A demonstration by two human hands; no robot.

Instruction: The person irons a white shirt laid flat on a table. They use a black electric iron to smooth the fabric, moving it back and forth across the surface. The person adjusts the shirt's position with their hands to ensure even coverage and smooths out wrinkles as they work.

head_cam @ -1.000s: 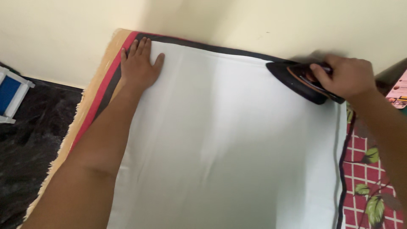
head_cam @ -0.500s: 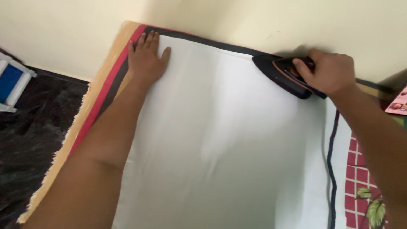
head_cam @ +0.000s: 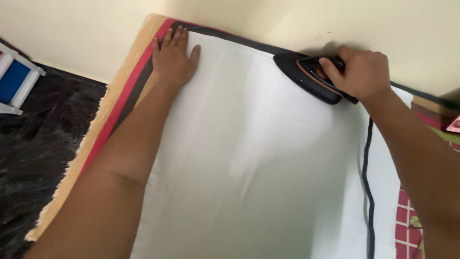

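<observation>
**Iron at the far edge of a white cloth**

A white cloth (head_cam: 258, 158) covers most of the view, spread flat over a striped mat (head_cam: 122, 103) whose tan, red and dark bands show along the left. The left hand (head_cam: 173, 60) lies flat on the cloth's far left corner, fingers spread, gripping nothing. At the far right, the right hand (head_cam: 360, 72) is wrapped around the handle of a black iron (head_cam: 306, 76), which rests on the cloth's far edge beside the wall.
</observation>
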